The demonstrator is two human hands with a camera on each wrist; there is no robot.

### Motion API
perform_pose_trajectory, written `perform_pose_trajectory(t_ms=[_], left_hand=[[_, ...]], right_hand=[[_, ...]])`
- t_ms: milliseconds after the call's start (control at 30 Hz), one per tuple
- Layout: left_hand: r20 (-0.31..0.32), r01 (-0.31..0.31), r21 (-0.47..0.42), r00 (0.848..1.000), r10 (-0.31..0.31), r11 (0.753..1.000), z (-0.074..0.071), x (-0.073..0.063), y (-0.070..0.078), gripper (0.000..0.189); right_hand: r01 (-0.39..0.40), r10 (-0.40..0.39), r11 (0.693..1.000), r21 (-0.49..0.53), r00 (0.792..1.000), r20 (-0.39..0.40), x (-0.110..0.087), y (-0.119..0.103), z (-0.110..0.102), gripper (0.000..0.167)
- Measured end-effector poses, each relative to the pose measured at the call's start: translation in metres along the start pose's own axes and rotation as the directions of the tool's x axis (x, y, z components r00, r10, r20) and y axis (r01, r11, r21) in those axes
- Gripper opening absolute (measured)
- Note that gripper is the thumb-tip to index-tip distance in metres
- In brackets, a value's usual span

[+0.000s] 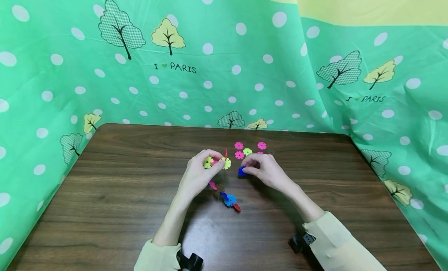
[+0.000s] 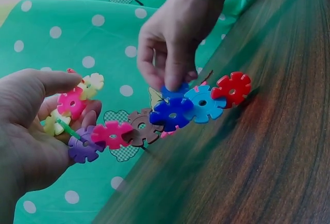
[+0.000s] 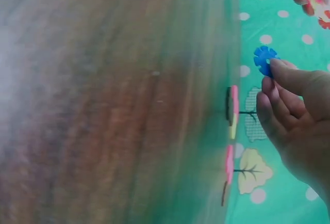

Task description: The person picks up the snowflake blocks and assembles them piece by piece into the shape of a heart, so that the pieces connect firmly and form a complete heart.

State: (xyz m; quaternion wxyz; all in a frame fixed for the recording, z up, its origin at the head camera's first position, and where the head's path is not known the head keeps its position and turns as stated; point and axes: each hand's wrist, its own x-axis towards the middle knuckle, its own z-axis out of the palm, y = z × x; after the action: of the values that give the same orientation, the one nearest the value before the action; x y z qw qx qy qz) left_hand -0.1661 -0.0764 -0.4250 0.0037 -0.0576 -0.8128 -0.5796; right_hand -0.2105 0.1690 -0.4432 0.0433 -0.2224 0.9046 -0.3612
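My left hand (image 1: 196,173) grips one end of a chain of notched, flower-shaped plastic discs. Yellow-green and pink discs (image 2: 71,104) sit between its thumb and fingers. From the palm, the chain runs through a purple disc (image 2: 85,150), another pink, a brown (image 2: 143,129), a dark blue (image 2: 170,114) and a light blue disc (image 2: 204,105) to a red disc (image 2: 233,89) at its far end. Between thumb and fingertips, my right hand (image 1: 267,169) pinches a single blue disc (image 3: 264,59), apart from the chain in the head view.
Several loose discs lie beyond the hands toward the back of the brown wooden table (image 1: 115,193), among them a pink disc (image 1: 238,145) and a yellow-green disc (image 1: 247,151). Behind the table hangs a green dotted cloth (image 1: 196,104). A black wrist device (image 1: 191,261) shows at the left sleeve.
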Motion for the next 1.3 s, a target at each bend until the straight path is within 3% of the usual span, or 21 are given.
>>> perform_pose_trajectory(t_ms=[133,267,400,733,1100,1300], left_hand=[[0.021,0.007,-0.011,1.0,-0.006,1.0,0.001,-0.002,0.001,0.015],[0.032,0.016,-0.026,0.999,-0.015,1.0,0.003,-0.003,0.002,0.017],[0.021,0.015,-0.046,1.0,-0.014,0.999,0.005,-0.004,0.002,0.017],[-0.027,-0.095,-0.046,0.995,0.094,0.994,0.007,-0.005,0.008,0.013],[-0.053,-0.136,-0.016,0.989,0.135,0.991,0.007,-0.009,0.015,0.017],[-0.029,-0.151,-0.021,0.988,0.15,0.988,0.008,-0.009,0.015,0.037]], right_hand=[[0.013,-0.008,0.999,0.038,0.992,-0.127,-0.001,-0.004,-0.006,0.006],[0.038,-0.006,0.992,0.122,0.969,-0.248,-0.001,-0.014,-0.014,0.009],[0.083,-0.01,0.972,0.22,0.949,-0.315,0.001,-0.027,-0.02,0.01],[0.19,-0.058,0.914,0.357,0.936,-0.348,0.002,-0.054,-0.024,0.01],[0.244,-0.1,0.89,0.385,0.928,-0.358,0.0,-0.064,-0.023,0.009],[0.256,-0.123,0.891,0.375,0.931,-0.342,0.0,-0.065,-0.022,0.008]])
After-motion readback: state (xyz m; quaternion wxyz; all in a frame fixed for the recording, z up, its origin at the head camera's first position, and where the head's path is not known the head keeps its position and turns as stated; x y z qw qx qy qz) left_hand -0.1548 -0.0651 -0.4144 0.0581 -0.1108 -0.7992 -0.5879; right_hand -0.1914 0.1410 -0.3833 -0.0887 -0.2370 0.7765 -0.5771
